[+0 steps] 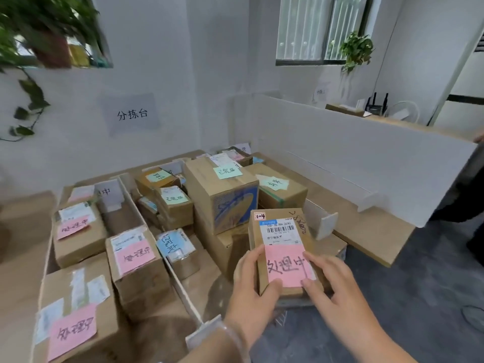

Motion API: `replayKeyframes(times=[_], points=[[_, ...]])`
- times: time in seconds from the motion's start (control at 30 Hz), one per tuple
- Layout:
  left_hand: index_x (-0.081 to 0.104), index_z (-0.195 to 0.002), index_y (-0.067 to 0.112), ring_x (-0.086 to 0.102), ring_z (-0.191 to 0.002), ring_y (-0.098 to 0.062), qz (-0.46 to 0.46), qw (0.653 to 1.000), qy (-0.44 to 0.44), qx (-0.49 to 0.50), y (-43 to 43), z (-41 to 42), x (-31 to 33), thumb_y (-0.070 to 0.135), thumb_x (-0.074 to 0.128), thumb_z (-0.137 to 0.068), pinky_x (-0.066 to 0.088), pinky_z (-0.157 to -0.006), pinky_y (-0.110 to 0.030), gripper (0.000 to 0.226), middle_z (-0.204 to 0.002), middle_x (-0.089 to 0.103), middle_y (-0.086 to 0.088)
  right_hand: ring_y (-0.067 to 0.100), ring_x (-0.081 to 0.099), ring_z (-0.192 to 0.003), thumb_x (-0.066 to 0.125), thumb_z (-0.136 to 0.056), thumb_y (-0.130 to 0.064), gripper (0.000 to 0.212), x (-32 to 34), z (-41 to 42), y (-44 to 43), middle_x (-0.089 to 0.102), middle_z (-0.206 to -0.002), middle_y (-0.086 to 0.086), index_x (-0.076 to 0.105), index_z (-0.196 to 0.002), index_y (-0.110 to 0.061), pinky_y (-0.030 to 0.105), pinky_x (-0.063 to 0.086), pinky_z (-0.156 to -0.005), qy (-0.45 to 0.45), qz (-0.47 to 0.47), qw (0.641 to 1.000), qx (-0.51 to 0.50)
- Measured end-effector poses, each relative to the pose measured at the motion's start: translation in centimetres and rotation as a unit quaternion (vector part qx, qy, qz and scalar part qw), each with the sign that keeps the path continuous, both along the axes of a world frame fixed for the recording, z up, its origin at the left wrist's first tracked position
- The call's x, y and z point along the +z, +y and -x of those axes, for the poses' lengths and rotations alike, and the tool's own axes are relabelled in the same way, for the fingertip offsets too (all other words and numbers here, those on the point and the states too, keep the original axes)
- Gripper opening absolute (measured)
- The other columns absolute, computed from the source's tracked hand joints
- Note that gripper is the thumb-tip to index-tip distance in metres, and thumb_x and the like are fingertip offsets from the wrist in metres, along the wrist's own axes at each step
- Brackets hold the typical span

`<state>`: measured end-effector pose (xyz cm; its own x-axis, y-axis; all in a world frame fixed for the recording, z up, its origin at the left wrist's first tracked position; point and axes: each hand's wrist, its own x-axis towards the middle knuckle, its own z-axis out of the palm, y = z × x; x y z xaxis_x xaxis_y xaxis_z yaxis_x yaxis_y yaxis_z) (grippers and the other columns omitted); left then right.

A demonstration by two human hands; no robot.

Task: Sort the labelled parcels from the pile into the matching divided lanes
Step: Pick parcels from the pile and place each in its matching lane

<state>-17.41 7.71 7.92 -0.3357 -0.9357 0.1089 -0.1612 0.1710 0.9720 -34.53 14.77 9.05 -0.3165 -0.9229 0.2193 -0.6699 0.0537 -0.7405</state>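
table (372,226) w/ white divider (186,297) spreads left of and beyond the fingers. pink-note boxes (136,258) fill the lane far left of them, green-note boxes (225,189) stack just beyond. parcel (282,229) sits between both hands: left hand (251,281) grips its left edge, thumb on top; right hand (334,281) grips its right side, thumb touching pink note (288,267).

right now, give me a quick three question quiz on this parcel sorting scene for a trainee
1. True or false: the left hand and right hand both grip the held parcel.
2. Which note colour do the left-lane parcels carry? A green, B pink, C blue.
3. Fill in: the blue-printed box has a top note coloured ____.
Key: 1 true; 2 B; 3 green.
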Motion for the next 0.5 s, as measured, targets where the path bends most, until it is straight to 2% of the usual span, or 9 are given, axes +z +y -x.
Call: replayKeyframes(times=[0.1,0.13,0.2,0.23,0.3,0.33,0.4,0.5], points=[[0.04,-0.124,0.055,0.033,-0.12,0.023,-0.004,0.999,0.005,0.039,-0.1,-0.7,-1.1,0.011,0.065,-0.087,0.029,-0.093,0.003,0.063,-0.139,0.038,0.018,-0.018,0.03,-0.118,0.057,-0.09,-0.044,0.041,-0.8,-0.3,-1.5,0.031,-0.137,-0.021,0.041,-0.124,-0.061,0.022,0.042,-0.087,0.002,-0.017,0.999,0.034],[0.042,-0.124,0.057,0.035,-0.122,0.019,-0.011,0.999,0.01,0.048,0.0,-0.8,-1.4,0.014,0.066,-0.086,0.031,-0.099,-0.002,0.061,-0.139,0.038,0.02,-0.019,0.031,-0.117,0.057,-0.089,-0.045,0.04,-0.9,-0.3,-1.8,0.03,-0.137,-0.023,0.041,-0.123,-0.061,0.023,0.042,-0.089,-0.001,-0.02,0.999,0.045],[0.046,-0.123,0.062,0.04,-0.127,0.005,-0.032,0.997,0.013,0.068,0.2,-1.2,-1.7,0.03,0.067,-0.075,0.037,-0.11,-0.024,0.061,-0.137,0.037,0.026,-0.02,0.03,-0.119,0.057,-0.089,-0.045,0.04,-1.1,-0.5,-2.4,0.026,-0.139,-0.026,0.041,-0.121,-0.062,0.025,0.042,-0.095,-0.008,-0.026,0.997,0.067],[0.045,-0.122,0.064,0.042,-0.13,-0.002,-0.046,0.996,0.014,0.078,0.2,-1.5,-1.8,0.037,0.065,-0.069,0.039,-0.111,-0.035,0.063,-0.136,0.039,0.027,-0.018,0.03,-0.122,0.058,-0.09,-0.045,0.04,-1.2,-0.6,-2.8,0.025,-0.139,-0.028,0.042,-0.122,-0.062,0.027,0.043,-0.098,-0.013,-0.029,0.996,0.079],[0.047,-0.123,0.062,0.046,-0.131,-0.012,-0.065,0.993,0.032,0.095,0.4,-2.2,-2.1,0.04,0.066,-0.067,0.042,-0.109,-0.045,0.063,-0.138,0.043,0.021,-0.009,0.031,-0.128,0.059,-0.089,-0.045,0.041,-1.4,-0.9,-3.5,0.024,-0.136,-0.034,0.045,-0.125,-0.06,0.032,0.044,-0.101,-0.014,-0.035,0.994,0.103],[0.047,-0.125,0.06,0.047,-0.13,-0.013,-0.067,0.991,0.036,0.107,0.7,-2.6,-2.1,0.038,0.068,-0.069,0.043,-0.108,-0.046,0.064,-0.139,0.044,0.017,-0.006,0.032,-0.129,0.059,-0.089,-0.045,0.042,-1.4,-1.1,-4.0,0.023,-0.135,-0.038,0.046,-0.126,-0.058,0.034,0.045,-0.101,-0.012,-0.035,0.992,0.119],[0.046,-0.127,0.055,0.047,-0.128,-0.005,-0.06,0.989,0.03,0.134,1.3,-3.5,-1.8,0.034,0.069,-0.074,0.044,-0.108,-0.041,0.062,-0.138,0.045,0.017,-0.006,0.034,-0.129,0.061,-0.089,-0.043,0.042,-1.4,-1.8,-4.8,0.02,-0.133,-0.044,0.047,-0.126,-0.057,0.035,0.047,-0.1,-0.022,-0.031,0.986,0.16],[0.048,-0.127,0.053,0.048,-0.126,0.0,-0.051,0.981,0.023,0.184,2.5,-5.3,-1.6,0.035,0.071,-0.074,0.044,-0.109,-0.041,0.061,-0.138,0.047,0.018,-0.004,0.033,-0.13,0.06,-0.09,-0.044,0.041,-1.4,-3.2,-5.8,0.022,-0.135,-0.04,0.046,-0.126,-0.057,0.037,0.046,-0.103,-0.029,-0.045,0.973,0.224]])
